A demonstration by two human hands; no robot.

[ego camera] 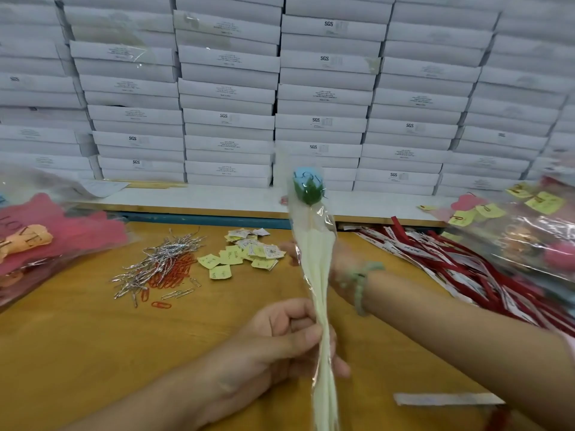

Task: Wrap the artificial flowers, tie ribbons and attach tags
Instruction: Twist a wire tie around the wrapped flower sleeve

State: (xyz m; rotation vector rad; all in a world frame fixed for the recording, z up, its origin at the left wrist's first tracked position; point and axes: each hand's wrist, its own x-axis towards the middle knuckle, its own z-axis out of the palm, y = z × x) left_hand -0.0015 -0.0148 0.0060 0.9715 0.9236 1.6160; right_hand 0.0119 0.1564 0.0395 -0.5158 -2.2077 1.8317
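Flower: your flower [308, 189], blue bud uppermost, stands upright above the middle of the worktop [77, 337] inside a clear sleeve [324, 387] lined with pale paper.
Left hand: your left hand [280, 340] curls fingers and thumb round the sleeve's lower stretch.
Right hand: your right hand [337, 259] sits behind the sleeve's middle, blurred; I cannot tell whether it grips. A green bracelet [359, 284] circles that wrist.
Tags: yellow tags [242, 255] lie scattered toward the far edge, left of the sleeve.
Clips: silver and red paper clips [161, 265] are heaped left of the tags.
Ribbons: red ribbons [435, 256] spread along the right edge.
Strip: a white paper strip [448, 399] lies near the near right corner.
Bags: bagged flowers [46, 241] rest at the left edge, a second bagged pile [535, 237] at the right edge.
Boxes: white boxes [280, 88] are stacked beyond the far edge.
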